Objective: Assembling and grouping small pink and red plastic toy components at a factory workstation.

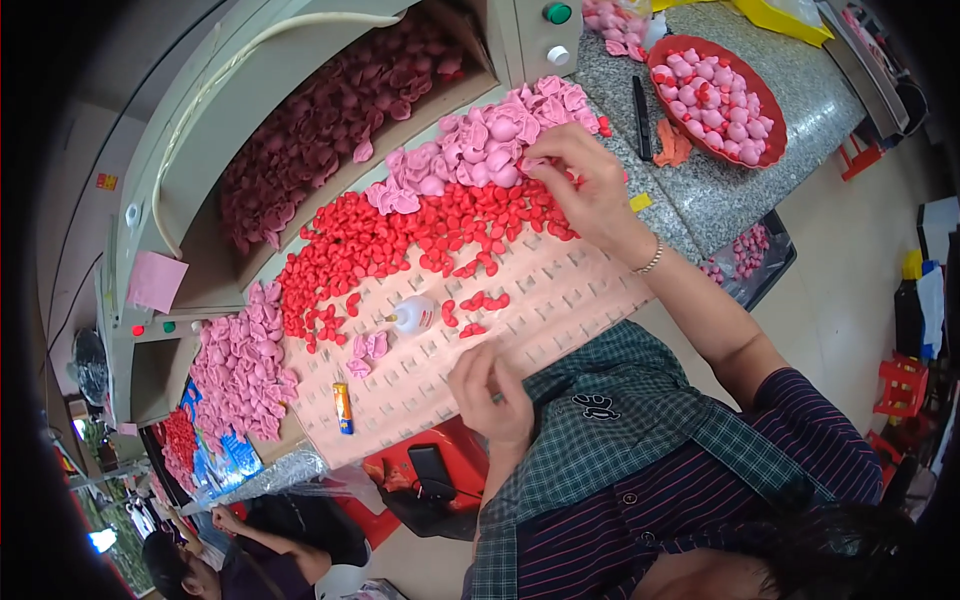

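My right hand (590, 190) reaches over the far edge of the piles, thumb and fingers pinched on a small pink piece (535, 165). Under and beside it lie pink molded pieces (485, 145) and a wide heap of small red curved pieces (350, 240). Near the front edge of the pink patterned mat (560, 290), my left hand (492, 395) hovers with fingers loosely bent and apart; nothing shows in it. Beyond that hand are a few loose red pieces (485, 301) and a small white bottle with a narrow tip (413, 315), lying on its side.
A red bowl (783, 135) of pink-and-red pieces stands at the far right on the granite counter (810, 95). Pink pieces fill a grey machine's opening (330, 130). Another pink heap (240, 365) lies left, near a yellow glue tube (343, 408). Another person (250, 560) sits lower left.
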Demonstrator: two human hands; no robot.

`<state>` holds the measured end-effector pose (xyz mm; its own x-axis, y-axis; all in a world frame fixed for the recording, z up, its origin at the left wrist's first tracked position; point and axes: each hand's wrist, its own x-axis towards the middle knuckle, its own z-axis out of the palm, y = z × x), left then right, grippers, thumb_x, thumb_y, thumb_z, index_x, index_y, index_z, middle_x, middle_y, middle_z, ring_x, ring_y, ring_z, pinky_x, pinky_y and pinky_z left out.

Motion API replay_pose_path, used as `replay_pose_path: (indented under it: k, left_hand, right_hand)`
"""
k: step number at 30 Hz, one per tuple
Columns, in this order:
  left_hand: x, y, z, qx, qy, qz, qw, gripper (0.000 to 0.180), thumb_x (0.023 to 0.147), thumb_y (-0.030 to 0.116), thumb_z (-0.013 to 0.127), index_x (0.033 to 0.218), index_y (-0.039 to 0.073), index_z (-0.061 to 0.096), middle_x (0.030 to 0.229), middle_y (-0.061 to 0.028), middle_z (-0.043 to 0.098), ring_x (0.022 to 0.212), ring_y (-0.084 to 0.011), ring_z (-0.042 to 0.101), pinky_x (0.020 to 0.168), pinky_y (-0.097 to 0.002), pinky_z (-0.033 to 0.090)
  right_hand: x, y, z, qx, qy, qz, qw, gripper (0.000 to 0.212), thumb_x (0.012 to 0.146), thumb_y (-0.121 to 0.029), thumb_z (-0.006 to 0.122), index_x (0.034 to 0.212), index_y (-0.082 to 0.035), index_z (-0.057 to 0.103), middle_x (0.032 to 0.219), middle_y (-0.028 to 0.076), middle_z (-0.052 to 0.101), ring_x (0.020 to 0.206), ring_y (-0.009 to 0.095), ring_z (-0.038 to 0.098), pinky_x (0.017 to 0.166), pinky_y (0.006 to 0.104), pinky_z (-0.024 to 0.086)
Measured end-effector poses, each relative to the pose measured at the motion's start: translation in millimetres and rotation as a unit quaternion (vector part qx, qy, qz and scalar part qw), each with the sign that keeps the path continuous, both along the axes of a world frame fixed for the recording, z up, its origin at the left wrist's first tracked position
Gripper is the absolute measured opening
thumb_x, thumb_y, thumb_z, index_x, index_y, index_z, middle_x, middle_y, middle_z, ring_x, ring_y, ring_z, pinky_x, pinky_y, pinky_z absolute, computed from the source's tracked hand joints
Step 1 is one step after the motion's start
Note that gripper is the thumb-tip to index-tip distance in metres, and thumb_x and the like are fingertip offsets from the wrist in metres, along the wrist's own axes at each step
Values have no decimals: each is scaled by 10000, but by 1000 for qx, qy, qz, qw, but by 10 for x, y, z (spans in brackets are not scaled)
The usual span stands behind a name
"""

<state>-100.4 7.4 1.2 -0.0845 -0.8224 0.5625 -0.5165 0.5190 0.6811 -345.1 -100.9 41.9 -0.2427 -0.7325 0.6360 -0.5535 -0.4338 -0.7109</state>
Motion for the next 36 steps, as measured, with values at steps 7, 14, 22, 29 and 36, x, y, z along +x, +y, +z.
replay_pose_path:
  k: [7, 14, 22, 29, 36]
  left_hand:
    - [105, -176, 227, 154, 42, 80, 984, 250, 898, 43, 688, 1140, -1, 644, 1097, -151, 605, 900, -255, 631, 725, -331, 524]
    - [34, -317, 135, 63, -114, 16, 991, 249, 816, 52, 772, 1038, -5, 673, 1012, -175, 635, 868, -315, 630, 724, -385, 525]
    - [-21, -149, 180, 224, 204, -19, 953, 199, 899, -63, 661, 1093, -40, 624, 1123, -188, 661, 937, -210, 678, 803, -306, 576]
    - [-54, -103, 273, 298, 370, -60, 878, 201, 940, -74, 599, 1140, -79, 577, 1240, -262, 617, 1107, -257, 657, 927, -338, 572]
    - [95, -158, 158, 324, 413, -83, 847, 168, 948, -29, 610, 1111, -69, 611, 1241, -242, 622, 1103, -243, 646, 904, -360, 579]
  right_hand:
    - [254, 624, -76, 178, -439, 252, 844, 138, 951, -12, 610, 1087, 9, 597, 988, 66, 649, 788, 125, 633, 706, 254, 521]
    - [553, 1083, -157, 317, -486, 292, 760, 188, 967, -35, 597, 1148, 7, 622, 963, 54, 651, 790, 110, 638, 708, 241, 516]
    - [719, 1081, -66, 339, -488, 315, 740, 219, 978, -19, 576, 1190, 7, 625, 1002, 41, 667, 856, 95, 647, 752, 237, 526]
    - [916, 1045, -146, 285, -514, 328, 740, 224, 991, -36, 571, 1204, 26, 609, 1015, 68, 677, 896, 105, 654, 804, 255, 555]
    - [930, 1013, -187, 258, -524, 334, 739, 229, 990, -33, 572, 1208, 27, 606, 1029, 75, 676, 934, 123, 660, 830, 269, 560]
